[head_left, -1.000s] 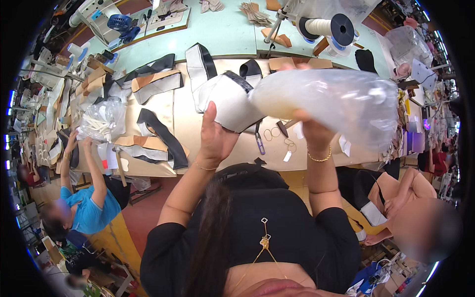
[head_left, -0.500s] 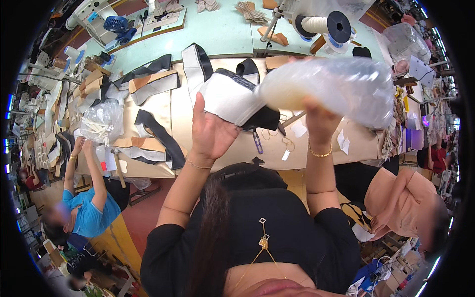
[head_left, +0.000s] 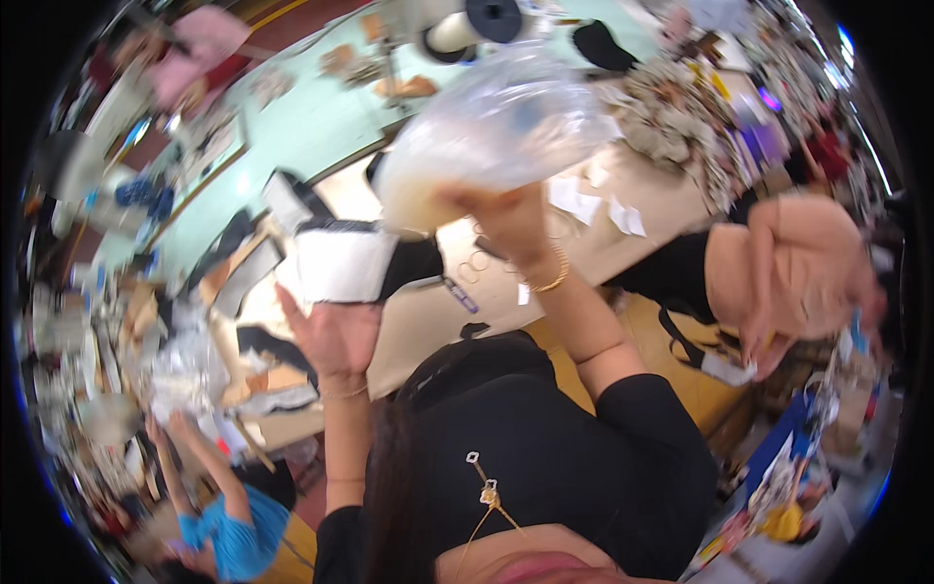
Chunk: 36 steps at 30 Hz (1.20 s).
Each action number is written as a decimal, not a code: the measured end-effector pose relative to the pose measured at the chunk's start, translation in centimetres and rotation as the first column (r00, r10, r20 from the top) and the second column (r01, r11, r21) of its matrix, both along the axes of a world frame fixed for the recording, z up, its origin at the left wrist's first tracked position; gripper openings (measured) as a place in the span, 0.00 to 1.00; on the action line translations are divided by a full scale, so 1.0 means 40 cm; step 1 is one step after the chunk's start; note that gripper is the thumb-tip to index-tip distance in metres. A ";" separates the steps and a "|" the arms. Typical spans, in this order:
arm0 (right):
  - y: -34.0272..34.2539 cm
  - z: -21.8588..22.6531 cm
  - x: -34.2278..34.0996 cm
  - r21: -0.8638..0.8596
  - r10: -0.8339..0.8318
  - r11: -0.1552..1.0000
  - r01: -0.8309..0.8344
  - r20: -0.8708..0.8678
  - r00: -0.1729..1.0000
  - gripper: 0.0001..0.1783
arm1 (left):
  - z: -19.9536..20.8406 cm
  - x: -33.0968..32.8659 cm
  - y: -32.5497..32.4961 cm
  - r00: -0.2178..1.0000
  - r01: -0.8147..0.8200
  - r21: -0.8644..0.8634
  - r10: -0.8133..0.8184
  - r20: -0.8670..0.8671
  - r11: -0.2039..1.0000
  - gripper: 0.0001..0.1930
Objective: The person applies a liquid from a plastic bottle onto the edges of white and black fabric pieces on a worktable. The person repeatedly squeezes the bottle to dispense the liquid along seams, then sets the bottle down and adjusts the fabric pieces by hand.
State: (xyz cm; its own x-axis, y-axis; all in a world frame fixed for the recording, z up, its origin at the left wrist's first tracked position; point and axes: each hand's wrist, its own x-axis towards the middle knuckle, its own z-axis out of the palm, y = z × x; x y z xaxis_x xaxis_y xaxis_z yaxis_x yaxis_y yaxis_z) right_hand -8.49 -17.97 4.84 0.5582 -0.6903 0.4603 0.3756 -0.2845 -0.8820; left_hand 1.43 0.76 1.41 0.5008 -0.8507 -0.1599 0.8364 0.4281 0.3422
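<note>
My left hand [head_left: 341, 336] holds up a white sewn piece [head_left: 341, 263] with black edging and a black end. The thumb sticks out at its left side, and the fingers are hidden behind the piece. My right hand [head_left: 511, 219], smeared by motion, grips the near underside of a large clear plastic bag [head_left: 496, 117]. The bag looks pale yellowish near the hand; its contents are too blurred to tell. Its lower left end hangs close to the white piece. Below the bag, a small purple tool [head_left: 460, 294] lies on the tan tabletop [head_left: 418, 331].
More black, white and tan pieces [head_left: 258, 273] lie at the left. A white thread spool [head_left: 457, 31] stands at the back on the pale green table [head_left: 282, 136]. Crumpled cloth [head_left: 671, 122] is piled at the right. People in blue [head_left: 238, 526] and peach [head_left: 778, 263] sit either side.
The view has swung round, and both hands now appear further left in it. The right hand still holds the bag, and the left still holds the white piece.
</note>
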 end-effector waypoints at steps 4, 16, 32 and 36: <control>-0.022 0.018 -0.019 -0.598 -0.148 0.801 0.021 -0.165 0.975 0.17 | 0.014 -0.012 -0.025 0.990 0.106 -0.037 -0.102 0.093 0.994 0.46; -0.026 0.007 -0.076 0.167 -0.124 0.978 0.124 -0.010 0.992 0.21 | 0.024 -0.037 -0.075 0.968 0.252 -0.034 -0.251 0.027 0.967 0.50; 0.028 0.037 -0.049 -0.532 -0.056 0.847 0.004 -0.082 0.995 0.21 | 0.046 -0.043 -0.066 0.918 0.396 -0.147 -0.397 0.023 0.906 0.54; 0.026 0.049 -0.069 -0.420 0.060 0.900 -0.112 -0.135 0.989 0.18 | 0.048 -0.060 -0.064 0.948 0.316 -0.038 -0.317 -0.031 0.948 0.54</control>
State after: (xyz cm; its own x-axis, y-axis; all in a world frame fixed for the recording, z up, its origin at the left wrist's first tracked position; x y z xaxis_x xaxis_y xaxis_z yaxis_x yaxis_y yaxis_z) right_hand -11.25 -16.93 6.78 0.6736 -0.3896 0.6280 0.3189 -0.6133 -0.7226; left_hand -0.96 -1.82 3.33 0.1999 -0.9694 -0.1428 0.9420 0.1500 0.3001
